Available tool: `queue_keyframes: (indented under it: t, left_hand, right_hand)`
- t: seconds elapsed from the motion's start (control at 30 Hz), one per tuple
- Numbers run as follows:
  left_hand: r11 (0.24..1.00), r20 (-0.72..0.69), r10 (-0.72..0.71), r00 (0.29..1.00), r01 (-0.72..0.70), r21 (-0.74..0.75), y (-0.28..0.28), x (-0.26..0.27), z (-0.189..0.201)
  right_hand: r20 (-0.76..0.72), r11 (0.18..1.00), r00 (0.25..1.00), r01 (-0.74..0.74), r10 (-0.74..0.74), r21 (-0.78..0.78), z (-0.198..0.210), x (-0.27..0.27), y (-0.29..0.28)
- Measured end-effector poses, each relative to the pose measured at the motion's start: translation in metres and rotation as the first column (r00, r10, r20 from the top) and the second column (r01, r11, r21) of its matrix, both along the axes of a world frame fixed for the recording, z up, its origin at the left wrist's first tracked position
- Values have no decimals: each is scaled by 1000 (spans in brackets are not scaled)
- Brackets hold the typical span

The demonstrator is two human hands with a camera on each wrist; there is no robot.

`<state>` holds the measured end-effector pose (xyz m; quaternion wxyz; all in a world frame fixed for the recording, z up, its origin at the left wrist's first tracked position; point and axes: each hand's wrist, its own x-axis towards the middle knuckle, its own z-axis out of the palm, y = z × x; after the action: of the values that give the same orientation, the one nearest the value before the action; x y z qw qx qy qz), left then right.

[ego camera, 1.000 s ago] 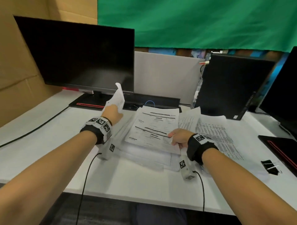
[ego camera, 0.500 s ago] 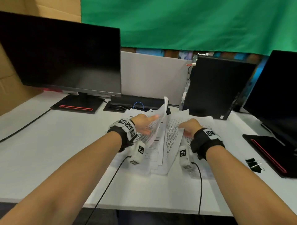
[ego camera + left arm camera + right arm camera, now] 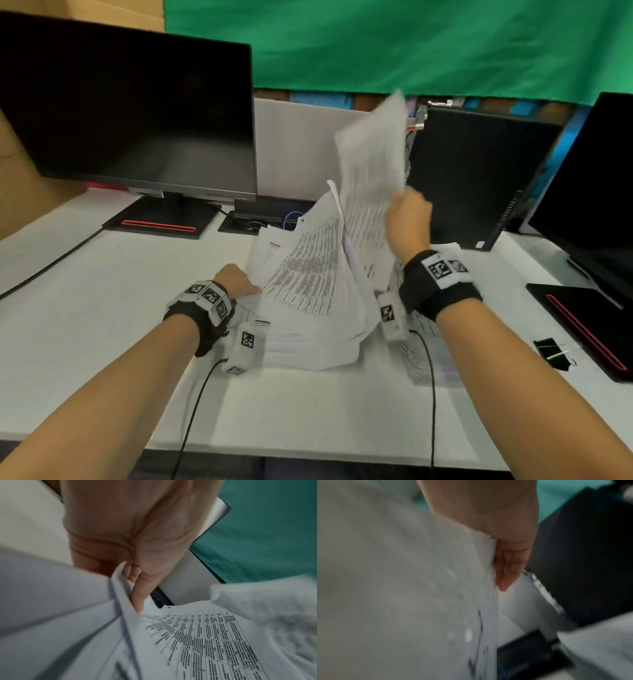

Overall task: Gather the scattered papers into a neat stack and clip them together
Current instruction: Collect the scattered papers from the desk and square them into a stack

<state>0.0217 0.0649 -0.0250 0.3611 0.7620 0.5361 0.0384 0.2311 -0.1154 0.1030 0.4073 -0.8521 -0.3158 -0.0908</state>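
Two hands: both on paper, listed below after the larger items.
Desk (image 3: 102,281): white top, carrying everything here.
Left monitor (image 3: 130,113): black screen, dark, on a stand with a red stripe, at the desk's rear left.
Right monitor (image 3: 589,185): black, partly cut off by the frame edge, its base also red-striped.
Computer case (image 3: 479,178): black, upright, behind the papers to the right.
Papers (image 3: 308,308): a loose, fanned pile mid-desk, between the two forearms; the uppermost page carries a printed table and arches upward (edges not aligned).
Raised sheets (image 3: 371,164): a few printed pages lifted above the pile, standing nearly upright and motion-blurred.
Stray sheet (image 3: 421,363): printed, flat on the desk under the right forearm, just right of the pile.
Right hand (image 3: 407,219): grips the raised sheets at their lower right edge, thumb on one face and fingers (image 3: 506,566) on the other (wrist view is blurred).
Left hand (image 3: 236,281): at the pile's left edge, fingers curled, thumb (image 3: 142,588) tucked between pages and pinching a fold of paper.
Binder clip (image 3: 551,353): black with wire handles, lying on the desk well right of the pile, near the right monitor's base, untouched.
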Motion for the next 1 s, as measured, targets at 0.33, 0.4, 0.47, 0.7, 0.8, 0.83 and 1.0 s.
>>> queue_keyframes:
  t: [0.33, 0.4, 0.47, 0.7, 0.8, 0.83, 1.0]
  left_hand:
    - [933, 467, 175, 867, 6, -360, 6, -28, -18]
    - [912, 489, 207, 847, 14, -411, 5, -27, -18]
    - [897, 511, 292, 809, -45, -440, 4, -25, -16]
    - [903, 369, 231, 900, -58, -426, -2, -7, 7]
    - [978, 360, 11, 933, 66, -200, -4, 3, 0]
    - [975, 418, -4, 909, 97, -201, -7, 2, 1]
    - [970, 661, -7, 750, 167, -178, -8, -24, 21]
  right_hand:
    - [-436, 950, 860, -160, 267, 267, -9, 32, 26]
    - [-458, 966, 851, -243, 257, 89, -44, 20, 37]
    - [-488, 956, 849, -280, 201, -93, -71, 10, 43]
    - [-557, 864, 829, -310, 42, -396, -155, 41, 74]
    - [-681, 904, 722, -363, 121, -224, -157, 50, 78]
    - [-707, 914, 691, -370, 151, -166, -163, 61, 79]
    - [-844, 898, 331, -280, 422, 339, -99, 13, 28]
